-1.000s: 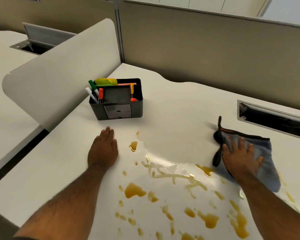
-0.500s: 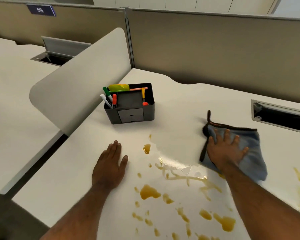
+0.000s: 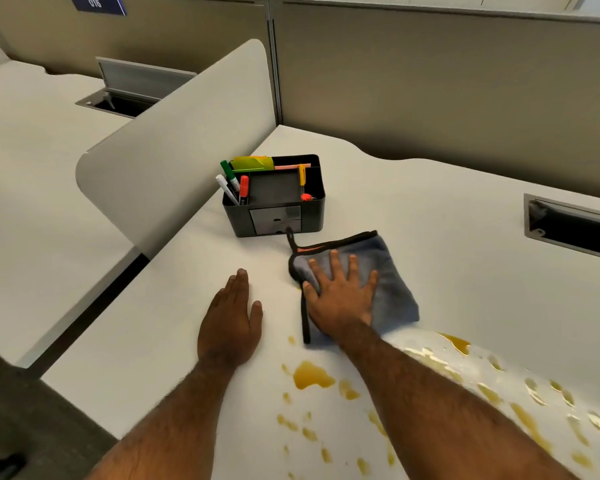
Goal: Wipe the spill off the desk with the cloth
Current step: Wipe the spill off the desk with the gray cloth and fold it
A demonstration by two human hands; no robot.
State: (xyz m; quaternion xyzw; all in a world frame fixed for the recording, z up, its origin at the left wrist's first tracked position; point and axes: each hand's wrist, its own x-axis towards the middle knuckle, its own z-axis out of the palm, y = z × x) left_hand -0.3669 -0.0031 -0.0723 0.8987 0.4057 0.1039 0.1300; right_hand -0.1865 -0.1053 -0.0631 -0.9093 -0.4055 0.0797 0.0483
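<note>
Head view, looking down across a white desk (image 3: pixel 413 188) with a wavy far edge. Tan cubicle partitions (image 3: pixel 430 81) stand behind it; a blue number sign (image 3: pixel 96 2) is fixed at the top left of one. A rounded pale divider panel (image 3: pixel 174 140) separates this desk from a neighbouring white one on the left. A recessed cable tray (image 3: pixel 575 226) is set into the desk at far right; a similar one, lid raised, sits in the neighbouring desk (image 3: pixel 132 91).

Black desk organiser (image 3: pixel 274 199) stands toward the divider, holding markers (image 3: pixel 234 183) (green, white and red caps), a yellow pen, and something yellow-green at the back.

Spill (image 3: pixel 312 375): amber liquid, one larger puddle between the forearms, many small drops nearer the camera, and a wide streaked, glossy patch running to the right edge.

Cloth (image 3: pixel 392 271): blue-grey, dark-trimmed, folded, flat on the desk just in front of the organiser. Its dark loop reaches up to the organiser's front; whether it touches, cannot tell. The cloth's near edge meets the far edge of the wet patch.

Right hand (image 3: pixel 343 299): palm down on the cloth's left part, fingers spread wide, pressing flat, not gripping.

Left hand (image 3: pixel 231 320): palm down on bare desk just left of the cloth, fingers together, thumb out, holding nothing. Apart from cloth and spill.
</note>
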